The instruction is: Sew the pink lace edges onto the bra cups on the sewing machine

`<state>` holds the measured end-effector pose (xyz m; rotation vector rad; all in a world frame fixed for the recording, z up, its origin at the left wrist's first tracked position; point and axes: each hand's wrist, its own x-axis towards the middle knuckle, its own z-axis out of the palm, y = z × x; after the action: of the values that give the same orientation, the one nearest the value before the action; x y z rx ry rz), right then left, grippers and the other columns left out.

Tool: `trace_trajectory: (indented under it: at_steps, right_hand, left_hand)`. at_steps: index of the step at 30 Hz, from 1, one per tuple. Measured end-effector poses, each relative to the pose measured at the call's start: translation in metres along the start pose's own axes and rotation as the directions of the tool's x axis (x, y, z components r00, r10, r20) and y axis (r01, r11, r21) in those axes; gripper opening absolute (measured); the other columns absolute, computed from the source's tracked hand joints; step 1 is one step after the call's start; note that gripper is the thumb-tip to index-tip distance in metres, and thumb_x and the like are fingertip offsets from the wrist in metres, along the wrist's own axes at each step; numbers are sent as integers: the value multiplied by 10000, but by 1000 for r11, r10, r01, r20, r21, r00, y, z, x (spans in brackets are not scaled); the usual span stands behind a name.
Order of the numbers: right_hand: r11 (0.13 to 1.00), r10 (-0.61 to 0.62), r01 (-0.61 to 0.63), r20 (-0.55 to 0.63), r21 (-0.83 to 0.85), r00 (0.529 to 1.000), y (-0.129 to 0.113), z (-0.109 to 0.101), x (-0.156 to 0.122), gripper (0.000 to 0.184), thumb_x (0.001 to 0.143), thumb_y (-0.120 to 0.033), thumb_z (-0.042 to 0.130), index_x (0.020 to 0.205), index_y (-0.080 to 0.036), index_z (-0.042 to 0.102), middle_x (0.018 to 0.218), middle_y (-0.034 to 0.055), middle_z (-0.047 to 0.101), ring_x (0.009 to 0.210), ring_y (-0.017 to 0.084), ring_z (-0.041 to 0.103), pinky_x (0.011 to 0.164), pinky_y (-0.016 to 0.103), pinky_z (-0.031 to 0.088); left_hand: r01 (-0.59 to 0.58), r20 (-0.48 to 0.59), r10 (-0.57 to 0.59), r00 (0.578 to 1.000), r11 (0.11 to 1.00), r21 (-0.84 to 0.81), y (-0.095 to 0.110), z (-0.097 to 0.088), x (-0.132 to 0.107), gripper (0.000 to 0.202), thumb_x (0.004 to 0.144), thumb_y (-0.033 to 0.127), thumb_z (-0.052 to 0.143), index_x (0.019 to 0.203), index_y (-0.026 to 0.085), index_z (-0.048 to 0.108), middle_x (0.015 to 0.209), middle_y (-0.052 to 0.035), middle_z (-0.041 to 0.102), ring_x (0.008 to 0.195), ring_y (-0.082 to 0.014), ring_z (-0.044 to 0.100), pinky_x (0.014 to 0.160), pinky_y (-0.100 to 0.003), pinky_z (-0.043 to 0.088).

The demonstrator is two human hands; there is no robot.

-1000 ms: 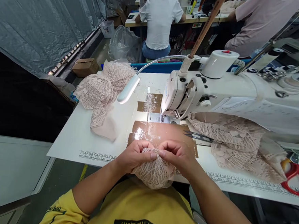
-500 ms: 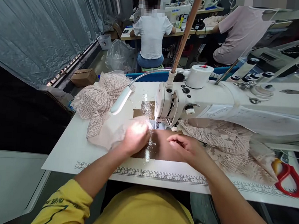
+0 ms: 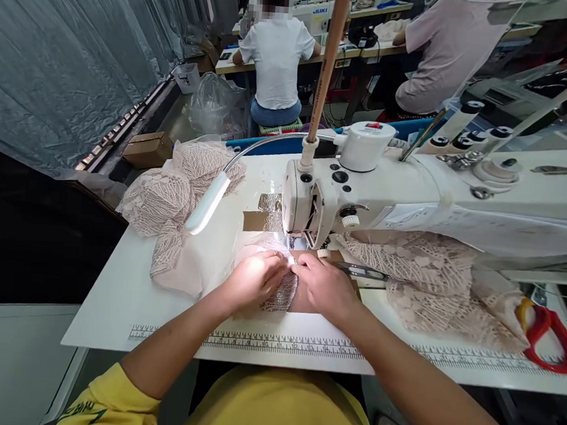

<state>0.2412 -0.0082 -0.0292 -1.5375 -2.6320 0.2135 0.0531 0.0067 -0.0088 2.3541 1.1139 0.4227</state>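
Note:
A small piece of pale pink lace fabric [image 3: 280, 295] lies under the needle area of the white sewing machine [image 3: 298, 194]. My left hand [image 3: 254, 276] is closed on its left side, fingertips pinched at the upper edge. Opposite it, my right hand [image 3: 325, 288] pinches the same edge between thumb and fingers, just in front of the presser foot. The two hands almost touch. Behind my right hand, a dark metal tool [image 3: 364, 271], perhaps tweezers, lies on the machine bed. Brown board [image 3: 302, 300] shows beneath the fabric.
Bunched lace [image 3: 156, 194] lies left on the table, more lace [image 3: 428, 294] right. Red-handled scissors [image 3: 554, 338] rest at the right edge. A lamp [image 3: 208, 204] hangs over the table. A printed ruler [image 3: 255, 343] runs along the front. Two people sit at machines ahead.
My right hand has moved left and now grips the fabric edge beside my left hand. The lace piece has come flatter in front of the needle. The view has shifted slightly.

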Motion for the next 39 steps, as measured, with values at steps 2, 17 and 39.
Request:
trace_trajectory:
  at_steps: [2,17,39]
  right_hand:
    - [999,10,-11,-6,-30,1000,0,0,2,394,863,-46,404,1088,-219,677,1041,72,651,802,179,552,633,285,385]
    - [993,112,-113,-21,-27,993,-1,3,19,531,821,-48,407,1289,-238,572,1117,94,646,876,222,583,626,296,418]
    - [990,119,-127,-124,-59,985,1,20,14,448,889,-119,367,1247,-229,613,1062,80,656,809,189,599,632,284,407]
  left_hand:
    - [-57,-76,62,995,996,65,-10,10,3,291,951,238,394,1077,157,644,1096,-112,664,916,-204,608,801,-353,505]
    - [-205,-56,225,973,947,248,-49,17,28,354,925,183,395,1180,105,628,1181,-171,649,975,-252,616,826,-425,508]
    - [48,-95,-13,995,926,375,-44,16,21,430,938,312,393,1336,186,499,1399,-116,489,1325,-384,319,1021,-577,304]
